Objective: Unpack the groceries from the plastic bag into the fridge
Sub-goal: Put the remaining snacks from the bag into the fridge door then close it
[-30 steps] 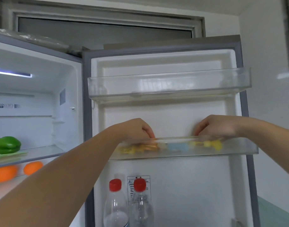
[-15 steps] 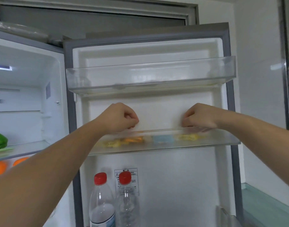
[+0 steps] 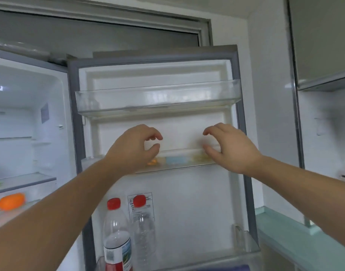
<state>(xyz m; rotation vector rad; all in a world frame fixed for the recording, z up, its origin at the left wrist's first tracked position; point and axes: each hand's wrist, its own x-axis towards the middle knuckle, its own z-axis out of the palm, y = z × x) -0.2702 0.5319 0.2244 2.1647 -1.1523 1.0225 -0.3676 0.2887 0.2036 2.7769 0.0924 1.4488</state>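
Observation:
The fridge door (image 3: 187,202) stands open in front of me. Its middle door shelf (image 3: 179,165) holds small packets: an orange one (image 3: 153,162), a light blue one (image 3: 175,160) and a yellow one (image 3: 201,157). My left hand (image 3: 132,147) hovers just in front of the shelf's left part, fingers loosely curled and holding nothing. My right hand (image 3: 228,145) hovers in front of its right part, fingers relaxed and apart, also holding nothing. The plastic bag is not in view.
The clear top door shelf (image 3: 158,98) sits above my hands. Two red-capped bottles (image 3: 117,235) (image 3: 143,227) stand in the bottom door shelf. An orange (image 3: 11,201) lies inside the fridge at left. A pale green counter (image 3: 294,237) runs along the right.
Both hands have lifted out of the middle door shelf and loosened, leaving the packets lying there. My view has shifted so the door sits further right and lower.

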